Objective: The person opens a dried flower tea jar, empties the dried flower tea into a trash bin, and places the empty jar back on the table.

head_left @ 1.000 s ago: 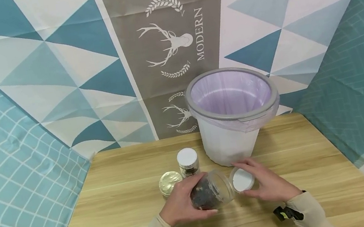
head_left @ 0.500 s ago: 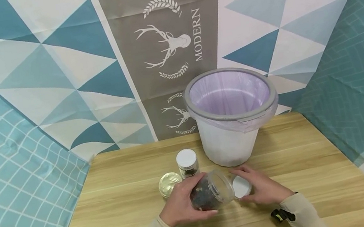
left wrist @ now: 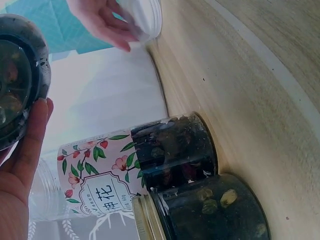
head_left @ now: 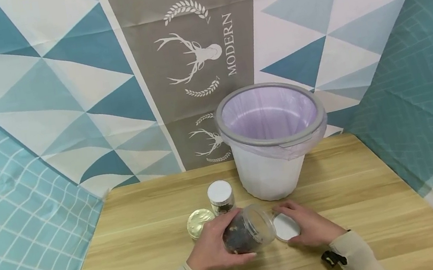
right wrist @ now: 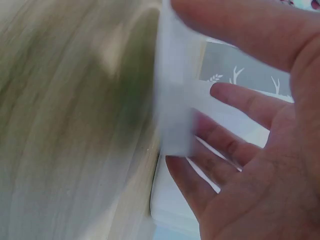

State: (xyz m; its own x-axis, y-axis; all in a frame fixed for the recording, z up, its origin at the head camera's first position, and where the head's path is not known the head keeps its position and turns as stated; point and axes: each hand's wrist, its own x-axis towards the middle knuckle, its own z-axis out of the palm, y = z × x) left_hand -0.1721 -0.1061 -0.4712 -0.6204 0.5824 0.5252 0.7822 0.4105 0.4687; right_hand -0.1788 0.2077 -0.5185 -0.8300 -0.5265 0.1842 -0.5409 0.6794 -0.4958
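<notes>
My left hand grips a clear jar with dark contents, tilted so its uncapped mouth points right. The jar's base shows in the left wrist view. Between the thumb and fingers of my right hand is a round white lid, low at the tabletop beside the jar's mouth. That lid is blurred and seen edge-on in the right wrist view; whether it touches the wood I cannot tell. Behind my left hand stand a white-capped jar and a gold-lidded jar.
A white bin with a purple liner stands at the back of the wooden table. In the left wrist view, the white-capped jar carries a floral label. Patterned cloth hangs behind the table.
My right hand has lowered the white lid toward the tabletop. My left hand keeps the jar tilted in nearly the same place. The head view has shifted slightly.
</notes>
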